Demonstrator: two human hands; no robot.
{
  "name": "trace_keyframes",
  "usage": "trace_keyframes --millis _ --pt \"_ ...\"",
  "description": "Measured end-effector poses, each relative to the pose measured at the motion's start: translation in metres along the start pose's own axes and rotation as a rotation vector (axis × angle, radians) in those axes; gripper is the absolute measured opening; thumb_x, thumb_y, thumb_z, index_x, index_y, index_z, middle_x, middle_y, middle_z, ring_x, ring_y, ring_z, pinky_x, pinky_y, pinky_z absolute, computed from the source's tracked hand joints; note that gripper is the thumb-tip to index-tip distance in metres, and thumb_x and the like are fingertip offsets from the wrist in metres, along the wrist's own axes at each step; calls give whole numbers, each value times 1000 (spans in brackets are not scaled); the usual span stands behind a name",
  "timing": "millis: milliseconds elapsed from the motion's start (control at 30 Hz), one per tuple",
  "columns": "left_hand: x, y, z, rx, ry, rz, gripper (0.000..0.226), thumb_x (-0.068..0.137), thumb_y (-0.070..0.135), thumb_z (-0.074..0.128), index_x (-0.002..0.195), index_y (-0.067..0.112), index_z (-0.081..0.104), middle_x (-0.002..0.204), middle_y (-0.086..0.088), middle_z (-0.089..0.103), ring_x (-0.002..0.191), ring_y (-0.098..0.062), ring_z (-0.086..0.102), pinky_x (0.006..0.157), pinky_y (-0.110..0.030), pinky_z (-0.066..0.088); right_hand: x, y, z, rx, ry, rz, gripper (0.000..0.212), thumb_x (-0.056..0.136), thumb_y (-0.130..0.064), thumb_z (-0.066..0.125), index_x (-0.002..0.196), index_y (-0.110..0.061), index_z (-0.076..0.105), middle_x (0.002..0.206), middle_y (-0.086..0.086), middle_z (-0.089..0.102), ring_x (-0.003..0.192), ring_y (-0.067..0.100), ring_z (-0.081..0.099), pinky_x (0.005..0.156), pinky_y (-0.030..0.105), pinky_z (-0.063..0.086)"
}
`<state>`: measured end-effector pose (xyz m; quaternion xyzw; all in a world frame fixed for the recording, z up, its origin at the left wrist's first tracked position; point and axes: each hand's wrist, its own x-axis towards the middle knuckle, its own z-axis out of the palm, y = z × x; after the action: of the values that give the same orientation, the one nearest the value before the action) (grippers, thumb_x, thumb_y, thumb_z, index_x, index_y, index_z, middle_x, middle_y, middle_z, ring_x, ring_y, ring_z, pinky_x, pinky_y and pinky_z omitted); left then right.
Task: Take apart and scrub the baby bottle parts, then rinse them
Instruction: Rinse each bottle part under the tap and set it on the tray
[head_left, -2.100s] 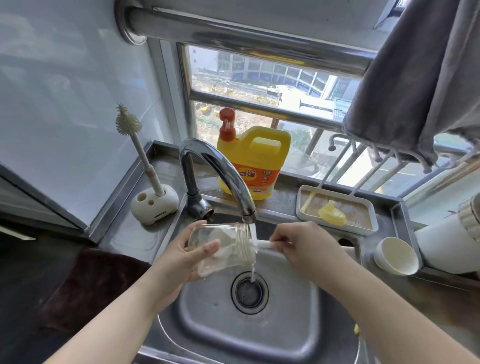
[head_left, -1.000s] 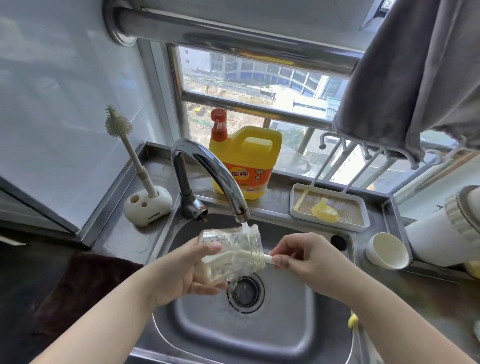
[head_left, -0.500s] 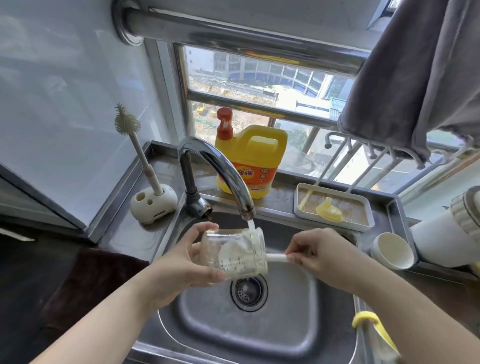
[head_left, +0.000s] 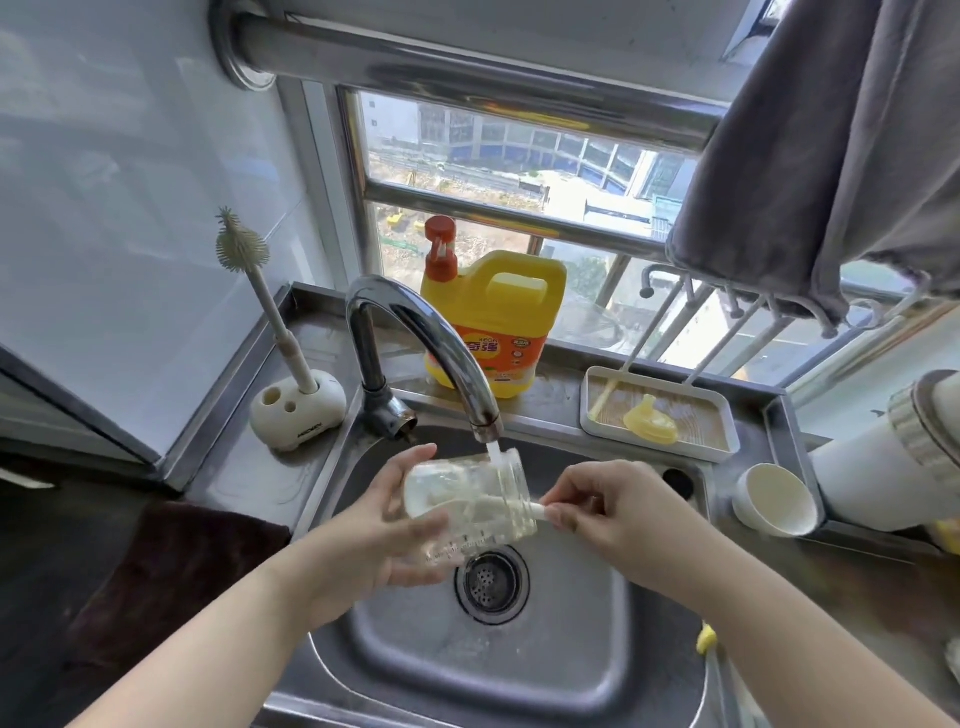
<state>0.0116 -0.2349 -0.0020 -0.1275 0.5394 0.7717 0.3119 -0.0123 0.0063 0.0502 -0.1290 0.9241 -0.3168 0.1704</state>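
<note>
— Clear glass is what gets held over the sink (head_left: 597, 675), isn't it?

— Yes. A clear bottle (head_left: 470, 506) is gripped on its side by the left hand (head_left: 374, 545), fingers and thumb curled round its base end. Its open mouth is turned toward the right hand (head_left: 618, 512).

— And that hand?

— A white brush handle (head_left: 537, 509) is pinched between its thumb and fingertips, just beside the bottle's mouth. The brush is pushed inside the bottle, where a pale shape is seen through the glass.

— Is water being run?

— A thin stream is seen falling from the tap (head_left: 426, 343) onto the upper rim of the bottle's mouth. The bottle is held above the drain (head_left: 492, 582), clear of the basin floor.

— What is set around the basin?

— At the back, a yellow detergent jug (head_left: 498, 322) with a red pump is stood against the window. To its right, a white tray (head_left: 660, 415) is placed on the ledge, and a yellow teat (head_left: 652, 421) is laid in it. A second brush (head_left: 260, 296) is stood upright in a white holder (head_left: 298, 413) at the left corner. A white cup (head_left: 774, 499) is tipped on its side at the right, near a white container (head_left: 883, 467). A grey towel (head_left: 831, 156) is hung from the rail above.
</note>
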Motion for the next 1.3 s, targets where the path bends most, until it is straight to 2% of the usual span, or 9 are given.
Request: trace_keyframes --millis 67,133,267,367,567,833,967,1067,1300 --pt "5 0 -1 -139 70 -96 42 84 50 55 123 36 53 129 -14 53 110 -39 56 77 -55 55 0 0 2 3 5 0 6 84 -27 67 79 -25 71 65 -33 58 58 0 50 53 14 36" --pt "8 -1 -3 -198 111 -147 52 86 53 47 127 22 50 127 -19 59 112 -43 56 75 -54 56 2 -1 4 21 3 -16 6 84 -27 68 80 -26 71 66 -32 58 59 -2 51 54 13 37" --pt "2 0 -13 -170 80 -167 66 71 46 72 125 11 57 122 -20 63 108 -39 60 69 -41 60 3 -7 6 12 -32 -28 6 85 -29 68 81 -26 71 65 -36 56 60 -5 51 56 12 38" --pt "0 -4 -20 -93 54 -85 70 61 46 79 121 14 61 121 -19 63 112 -42 58 86 -50 52 3 -6 -1 -77 -154 -11 6 85 -30 67 81 -28 71 64 -24 59 60 -1 52 56 16 41" --pt "-1 0 -9 -71 60 13 68 55 39 79 118 21 62 116 -15 67 102 -37 65 72 -45 59 13 -9 -1 -284 1 -39 10 88 -30 58 90 -28 68 89 -12 68 84 9 61 78 32 52" --pt "0 -3 -11 -102 65 41 66 57 39 76 119 20 61 118 -16 66 104 -37 64 72 -45 58 13 -9 -12 -400 40 -67 14 91 -28 53 94 -28 67 94 -14 65 86 9 59 76 28 48" --pt "2 -3 -11 -109 35 43 64 56 37 79 116 18 63 118 -20 64 100 -39 65 70 -44 58 11 -10 -14 -388 -92 -18 14 90 -30 54 94 -29 67 97 -12 67 91 12 60 80 30 50" --pt "4 -3 -13 -108 43 53 68 56 39 80 119 22 62 121 -18 63 107 -39 62 73 -44 57 15 -5 -20 -384 55 -5 12 89 -28 55 90 -28 67 92 -10 67 89 14 60 79 33 50" --pt "5 -8 -12 -129 18 35 84 51 28 83 128 22 50 120 -15 65 106 -40 63 73 -46 58 13 -6 -16 -254 -83 32 10 88 -25 60 87 -25 69 86 -12 66 80 7 60 79 29 51"
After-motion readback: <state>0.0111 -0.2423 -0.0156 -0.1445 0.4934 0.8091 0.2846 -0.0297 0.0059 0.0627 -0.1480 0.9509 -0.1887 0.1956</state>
